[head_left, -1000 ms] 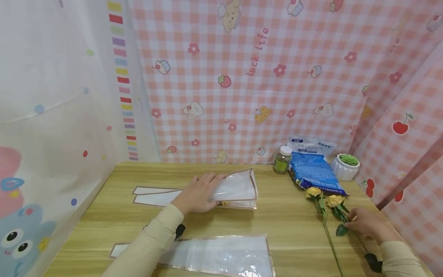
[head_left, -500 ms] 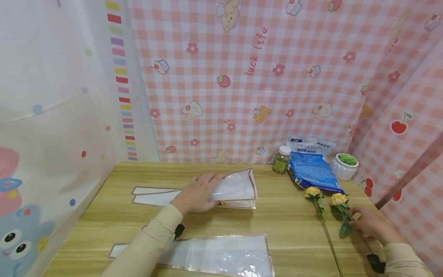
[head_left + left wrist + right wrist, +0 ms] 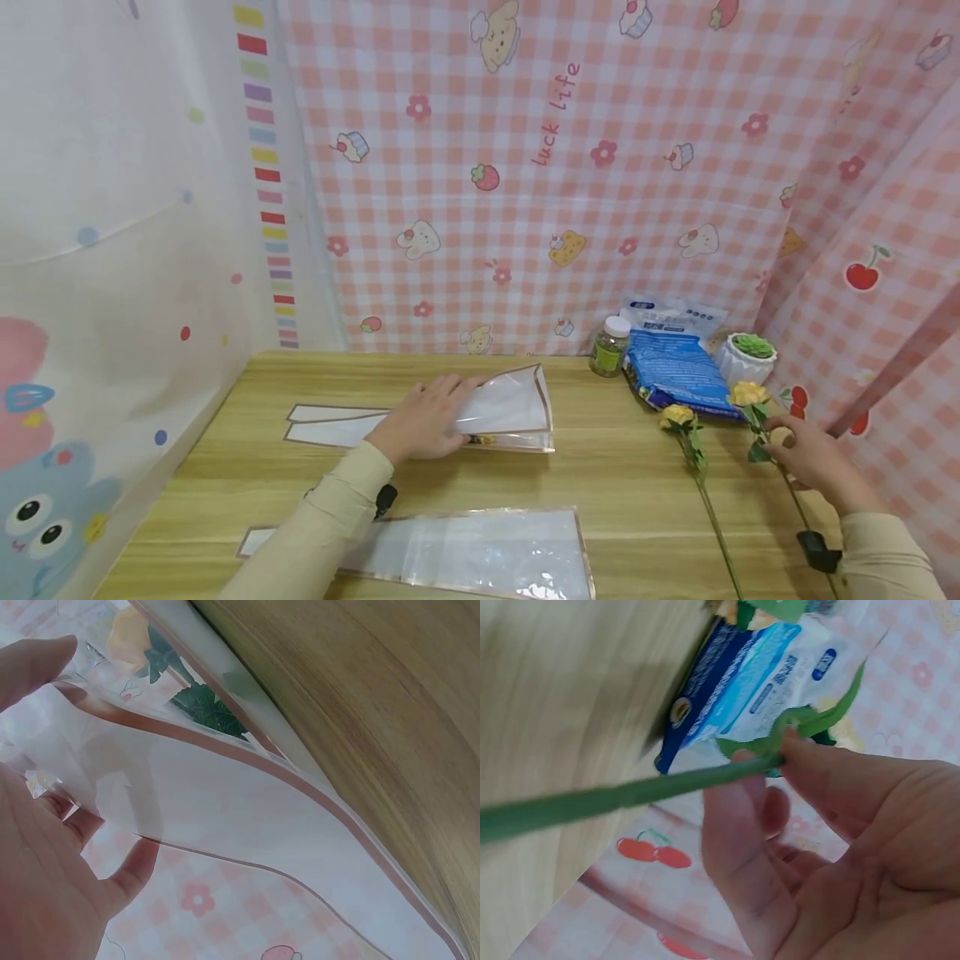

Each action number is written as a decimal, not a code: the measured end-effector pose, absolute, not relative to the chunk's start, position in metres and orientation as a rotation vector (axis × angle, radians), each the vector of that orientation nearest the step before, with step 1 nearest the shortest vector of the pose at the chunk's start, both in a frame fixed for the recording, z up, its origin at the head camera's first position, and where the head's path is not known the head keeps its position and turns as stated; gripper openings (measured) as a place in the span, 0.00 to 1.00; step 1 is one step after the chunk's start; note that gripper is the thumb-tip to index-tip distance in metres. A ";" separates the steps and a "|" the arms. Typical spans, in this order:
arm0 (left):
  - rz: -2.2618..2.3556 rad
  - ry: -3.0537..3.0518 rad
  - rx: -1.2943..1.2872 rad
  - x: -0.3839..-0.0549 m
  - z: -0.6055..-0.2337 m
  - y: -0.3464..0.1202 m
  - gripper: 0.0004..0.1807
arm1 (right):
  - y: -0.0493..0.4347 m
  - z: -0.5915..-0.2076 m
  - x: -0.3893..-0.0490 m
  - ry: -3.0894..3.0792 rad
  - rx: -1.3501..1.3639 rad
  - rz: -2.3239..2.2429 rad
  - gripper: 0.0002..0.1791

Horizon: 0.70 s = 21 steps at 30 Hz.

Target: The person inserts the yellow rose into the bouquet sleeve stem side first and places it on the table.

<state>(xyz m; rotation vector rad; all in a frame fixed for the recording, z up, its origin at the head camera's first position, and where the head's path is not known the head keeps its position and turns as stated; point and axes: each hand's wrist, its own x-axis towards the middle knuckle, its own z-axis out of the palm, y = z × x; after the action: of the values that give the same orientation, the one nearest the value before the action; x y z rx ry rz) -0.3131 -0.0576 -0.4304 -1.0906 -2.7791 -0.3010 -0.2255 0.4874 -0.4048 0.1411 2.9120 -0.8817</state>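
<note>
My left hand (image 3: 423,421) grips a white flower sleeve (image 3: 506,404) with brown edging on the table's far half. In the left wrist view, the thumb and fingers (image 3: 131,874) hold opposite sides of the sleeve (image 3: 195,787). Through its clear side show a yellow rose head (image 3: 129,639) and green leaves. My right hand (image 3: 817,462) pinches a yellow artificial rose (image 3: 748,393) between thumb and fingers, just below the leaves; its green stem (image 3: 622,796) runs back under the wrist. Another yellow rose (image 3: 677,417) lies to the left of that hand.
A second flat sleeve (image 3: 480,550) lies near the front of the table (image 3: 637,517). Along the back right stand a white-capped jar (image 3: 611,346), a blue packet (image 3: 678,371) and a potted succulent (image 3: 746,358). A gingham curtain (image 3: 525,208) hangs behind.
My right hand has picked up the right-hand rose, shifting it slightly right and away from me, its head now in front of the succulent pot. The left hand stays on its sleeve.
</note>
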 end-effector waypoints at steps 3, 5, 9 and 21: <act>-0.302 -2.779 -1.091 -0.313 -0.430 -0.059 0.46 | 0.481 -0.400 -0.228 2.961 0.092 -0.872 0.21; -0.296 -2.776 -1.093 -0.313 -0.430 -0.060 0.46 | 0.476 -0.397 -0.229 2.994 0.065 -0.880 0.21; -0.273 -2.758 -1.099 -0.313 -0.430 -0.061 0.46 | 0.463 -0.389 -0.230 3.027 0.019 -0.960 0.23; -0.279 -2.768 -1.107 -0.312 -0.431 -0.058 0.46 | 0.421 -0.367 -0.232 3.197 -0.106 -1.180 0.24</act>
<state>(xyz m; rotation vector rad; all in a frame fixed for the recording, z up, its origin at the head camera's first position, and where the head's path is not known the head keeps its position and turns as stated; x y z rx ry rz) -0.3116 -0.0585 -0.4305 -1.1070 -2.7685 -0.2787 -0.2321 0.4211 -0.3671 -0.1055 3.1969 -1.1805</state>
